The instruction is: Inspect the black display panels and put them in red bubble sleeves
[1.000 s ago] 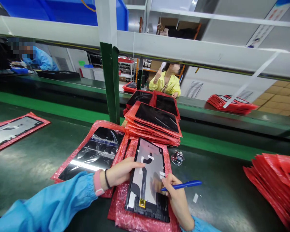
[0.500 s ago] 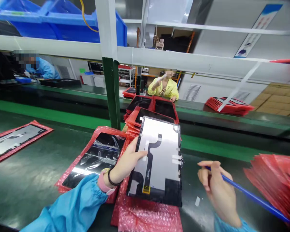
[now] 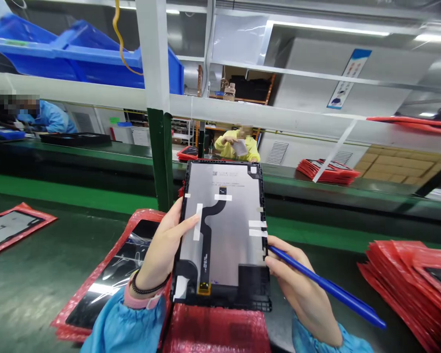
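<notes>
one green table (image 3: 84,235) runs across the view, with one post (image 3: 159,162) standing at its far side. two people are beyond it, one in blue (image 3: 55,117) and one in yellow (image 3: 255,153). one stack of red pouches (image 3: 393,279) sits at the right. three more pouches show nearer the left and middle: a left pouch (image 3: 49,218) bearing a grey panel, a middle pouch (image 3: 143,214) bearing a black screen, and a lower pouch (image 3: 216,333).

one tablet screen (image 3: 224,235), grey back showing, is held tilted up above the lower pouch; i cannot tell whether they touch. the left hand (image 3: 161,245) is clamped on its left edge, thumb across the face, other fingers mostly hidden behind. the right hand (image 3: 301,279) has its fingers closed on one blue pen (image 3: 338,291), fingertips at the screen's right edge. four longer strips of white tape (image 3: 197,221) mark the grey back.
</notes>
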{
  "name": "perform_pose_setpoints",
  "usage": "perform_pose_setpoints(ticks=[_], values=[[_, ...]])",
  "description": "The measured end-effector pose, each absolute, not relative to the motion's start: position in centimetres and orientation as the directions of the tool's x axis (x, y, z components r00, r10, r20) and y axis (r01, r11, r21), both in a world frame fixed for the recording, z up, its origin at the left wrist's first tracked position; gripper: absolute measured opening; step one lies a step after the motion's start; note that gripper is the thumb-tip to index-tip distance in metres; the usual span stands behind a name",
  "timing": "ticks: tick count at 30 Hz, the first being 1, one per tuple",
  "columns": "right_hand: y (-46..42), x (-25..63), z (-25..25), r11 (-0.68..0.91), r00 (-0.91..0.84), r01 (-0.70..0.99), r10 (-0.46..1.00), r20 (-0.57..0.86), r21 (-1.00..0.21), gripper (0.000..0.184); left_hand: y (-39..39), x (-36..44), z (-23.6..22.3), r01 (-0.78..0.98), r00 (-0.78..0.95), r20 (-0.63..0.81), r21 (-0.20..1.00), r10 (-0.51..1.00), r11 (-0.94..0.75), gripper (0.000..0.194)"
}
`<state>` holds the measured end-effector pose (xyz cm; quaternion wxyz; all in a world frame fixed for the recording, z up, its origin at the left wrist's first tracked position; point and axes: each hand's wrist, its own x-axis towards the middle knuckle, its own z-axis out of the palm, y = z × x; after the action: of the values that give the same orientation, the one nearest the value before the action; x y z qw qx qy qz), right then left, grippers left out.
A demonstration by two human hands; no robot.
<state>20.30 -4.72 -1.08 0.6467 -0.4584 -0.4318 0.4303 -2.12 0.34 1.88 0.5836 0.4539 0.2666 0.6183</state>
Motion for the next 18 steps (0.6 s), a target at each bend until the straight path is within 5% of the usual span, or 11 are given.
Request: perform_pose_setpoints(ticks=[7,14,18], values=[[-3.3,18.7,0.8,0.150,-0.042,0.072,0.988,0.147,-0.986,0.011,0.3,-3.2,2.2,-0.440,0.072,0.258,0.875,0.964,-0.201,0.049],[-1.9,17.7,0.1,0.151,-0.008,0.084,0.989,0.151,-0.985,0.008,1.2,-3.9,2.0,-0.395,0.013,0.244,0.892,0.970,-0.219,0.049],[-2.3,17.9,-0.6,0.161,0.073,-0.050,0.985,0.157,-0.986,0.019,1.7,-4.3,2.0,-0.408,0.044,0.198,0.898,0.979,-0.163,0.046]])
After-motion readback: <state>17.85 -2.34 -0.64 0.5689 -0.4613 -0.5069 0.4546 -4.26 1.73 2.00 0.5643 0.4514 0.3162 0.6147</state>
